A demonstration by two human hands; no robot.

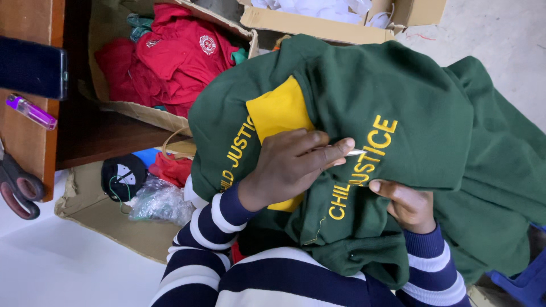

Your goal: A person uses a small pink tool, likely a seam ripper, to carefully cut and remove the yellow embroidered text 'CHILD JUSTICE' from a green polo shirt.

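Note:
A dark green garment (398, 96) with yellow embroidered lettering and a yellow lining patch (278, 111) lies bunched over my lap. My left hand (290, 167) rests on it and pinches a small thin metal tool (356, 152), whose tip touches the yellow lettering. My right hand (406, 204) grips the green cloth from below, thumb on top beside the lettering. Both arms wear navy and white striped sleeves.
A cardboard box (142, 113) of red garments sits at the upper left. On the wooden table (28, 142) lie scissors (17, 185), a purple lighter (31, 111) and a dark phone (31, 67). A black cap (122, 176), a plastic bag (159, 200) and a blue seat (526, 278) are nearby.

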